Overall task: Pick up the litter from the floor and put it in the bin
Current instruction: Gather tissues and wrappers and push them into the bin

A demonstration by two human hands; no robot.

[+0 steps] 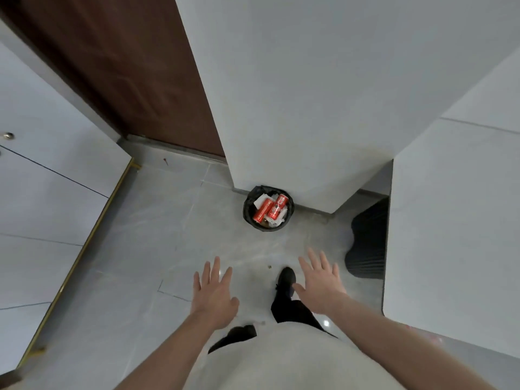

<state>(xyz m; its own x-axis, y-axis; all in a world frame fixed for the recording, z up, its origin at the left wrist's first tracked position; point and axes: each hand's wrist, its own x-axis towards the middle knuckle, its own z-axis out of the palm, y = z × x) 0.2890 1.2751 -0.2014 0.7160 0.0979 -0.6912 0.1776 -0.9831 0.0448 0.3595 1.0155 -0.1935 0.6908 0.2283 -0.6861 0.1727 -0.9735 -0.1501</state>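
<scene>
Below, the left hand (pixel 214 291) and the right hand (pixel 320 282) were held out over the grey floor (pixel 146 249), fingers spread and straight, holding nothing. The bin (pixel 247 218), lined with a black bag, stood well ahead of them against the foot of a white wall (pixel 309 108). Two red cans (pixel 270 209) lay side by side in it on crumpled white paper (pixel 260 200). A small speck (pixel 269 267) lay on the floor between the hands. A black shoe (pixel 285 278) stood just beside the right hand.
</scene>
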